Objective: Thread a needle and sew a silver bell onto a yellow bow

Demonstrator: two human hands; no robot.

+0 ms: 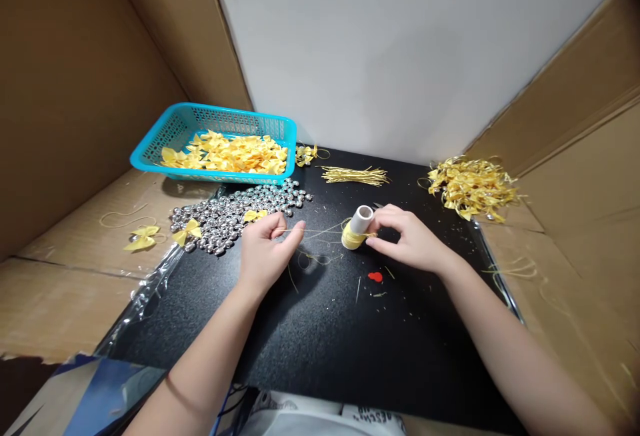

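My left hand [267,249] is closed, with a thin thread [323,232] pinched in its fingers and stretched across to the right. A yellow bow [255,215] shows just behind its knuckles; whether the fingers touch it I cannot tell. Standing on the black table is a spool of yellow thread [353,239] with a pale tube top. Close against the spool's right side, my right hand [407,239] pinches thread between thumb and fingertips. Loose loops of thread lie under the stretched strands.
A blue basket [213,175] of yellow bows stands back left, with silver beads [220,213] before it. Gold ties [354,175] lie at the back, finished-looking bows [473,186] piled right. A needle [358,289] and red piece [375,277] lie in front of the spool.
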